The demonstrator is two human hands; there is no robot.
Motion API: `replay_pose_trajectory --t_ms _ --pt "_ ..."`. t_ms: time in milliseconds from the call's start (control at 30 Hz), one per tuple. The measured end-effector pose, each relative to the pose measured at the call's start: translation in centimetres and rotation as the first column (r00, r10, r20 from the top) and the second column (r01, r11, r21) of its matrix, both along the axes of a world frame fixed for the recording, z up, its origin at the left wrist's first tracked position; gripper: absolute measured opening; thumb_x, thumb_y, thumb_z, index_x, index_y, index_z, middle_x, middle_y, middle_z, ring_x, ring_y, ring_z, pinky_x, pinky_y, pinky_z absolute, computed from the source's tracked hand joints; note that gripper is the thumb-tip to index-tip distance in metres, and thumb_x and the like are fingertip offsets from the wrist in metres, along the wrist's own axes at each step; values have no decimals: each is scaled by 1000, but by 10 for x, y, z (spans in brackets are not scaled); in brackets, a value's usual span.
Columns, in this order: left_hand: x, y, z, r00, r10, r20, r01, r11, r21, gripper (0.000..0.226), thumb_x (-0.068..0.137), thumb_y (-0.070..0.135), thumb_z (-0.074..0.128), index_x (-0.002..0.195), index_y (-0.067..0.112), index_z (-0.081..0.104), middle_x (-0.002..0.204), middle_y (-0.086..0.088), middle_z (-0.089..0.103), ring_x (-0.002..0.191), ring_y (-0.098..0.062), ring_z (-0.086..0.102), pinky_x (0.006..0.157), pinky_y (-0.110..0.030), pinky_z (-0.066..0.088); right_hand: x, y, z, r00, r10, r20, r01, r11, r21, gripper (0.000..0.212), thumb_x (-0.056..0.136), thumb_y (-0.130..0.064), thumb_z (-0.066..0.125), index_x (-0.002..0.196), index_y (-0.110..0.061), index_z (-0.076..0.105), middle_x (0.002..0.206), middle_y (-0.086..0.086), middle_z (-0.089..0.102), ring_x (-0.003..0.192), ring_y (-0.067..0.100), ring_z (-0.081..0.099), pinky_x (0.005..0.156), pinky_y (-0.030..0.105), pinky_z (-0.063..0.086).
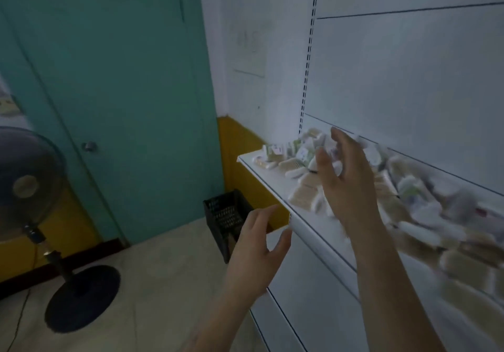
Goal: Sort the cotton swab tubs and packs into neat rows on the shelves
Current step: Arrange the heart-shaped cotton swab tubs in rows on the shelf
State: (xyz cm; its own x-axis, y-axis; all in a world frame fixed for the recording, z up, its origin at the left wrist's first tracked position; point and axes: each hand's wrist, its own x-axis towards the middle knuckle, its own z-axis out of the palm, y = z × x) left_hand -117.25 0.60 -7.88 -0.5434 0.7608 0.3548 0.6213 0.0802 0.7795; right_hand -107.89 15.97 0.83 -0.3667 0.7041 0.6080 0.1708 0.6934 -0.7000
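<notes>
A loose heap of cotton swab packs and tubs (302,193) covers the white shelf (302,225), running from its left end off to the right. The picture is blurred, so single packs are hard to tell apart. My right hand (346,177) hovers over the left part of the heap with fingers spread and relaxed, holding nothing. My left hand (259,245) is lower, in front of the shelf's front edge, fingers also loosely open and empty.
A black plastic crate (226,215) stands on the floor below the shelf's left end. A standing fan (30,177) is at the far left in front of a teal door (122,106). The white back panel (409,79) rises above the shelf.
</notes>
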Motion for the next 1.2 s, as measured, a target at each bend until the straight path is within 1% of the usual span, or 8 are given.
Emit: replay_pose_trajectory --t_ms 233,400,500,633,767,967,1067,1200 --pt "-97 75 -3 1000 -13 13 13 1000 19 54 93 54 51 142 34 45 132 21 43 107 23 42 80 3 36 -69 69 -11 995 -81 62 84 996 -32 53 99 -50 50 146 -26 41 143 -2 47 132 13 44 109 44 40" --pt "-165 138 -5 998 -66 -11 66 997 43 42 96 38 61 135 32 50 128 18 47 116 8 45 91 0 33 -103 108 -26 964 -211 159 225 972 -73 58 96 -37 60 148 -23 39 145 0 45 129 11 42 101 27 33" --pt "-202 176 -5 993 -106 -51 109 992 70 42 92 32 67 132 28 54 127 14 50 113 7 45 91 2 33 -120 126 -37 913 -290 286 325 942 -83 64 94 -40 61 150 -26 35 151 1 39 135 17 38 102 29 31" --pt "-236 224 -10 978 -153 -145 164 984 71 53 86 37 73 132 21 54 129 5 51 117 -12 51 94 -32 53 -133 142 -54 783 -357 509 439 897 -46 73 90 -45 65 151 -25 32 151 5 39 138 23 36 102 30 32" --pt "-254 252 -23 946 -250 -207 246 968 -43 59 79 41 79 128 15 58 121 -6 61 106 -23 60 85 -43 55 -142 139 -70 642 -361 676 490 872 0 77 87 -43 69 152 -25 31 149 4 42 133 27 43 102 35 38" --pt "-267 259 -23 929 -356 -98 352 934 -55 53 81 26 80 127 19 55 117 -3 57 100 -19 58 74 -34 54 -147 139 -76 619 -457 639 554 831 58 64 89 -29 69 145 -23 39 139 5 49 124 27 49 95 37 43" --pt "-269 251 -10 931 -365 10 365 931 17 53 81 26 80 126 21 53 115 0 55 98 -17 61 75 -35 57 -150 136 -70 705 -453 545 543 840 -6 66 87 -36 70 145 -25 40 138 1 50 125 20 47 96 35 44" --pt "-256 237 12 893 -429 135 410 900 152 50 80 30 82 121 26 54 111 9 62 96 -6 64 76 -32 59 -138 122 -53 823 -503 263 534 844 -56 62 83 -34 76 138 -24 49 129 -9 55 115 4 51 97 29 46"
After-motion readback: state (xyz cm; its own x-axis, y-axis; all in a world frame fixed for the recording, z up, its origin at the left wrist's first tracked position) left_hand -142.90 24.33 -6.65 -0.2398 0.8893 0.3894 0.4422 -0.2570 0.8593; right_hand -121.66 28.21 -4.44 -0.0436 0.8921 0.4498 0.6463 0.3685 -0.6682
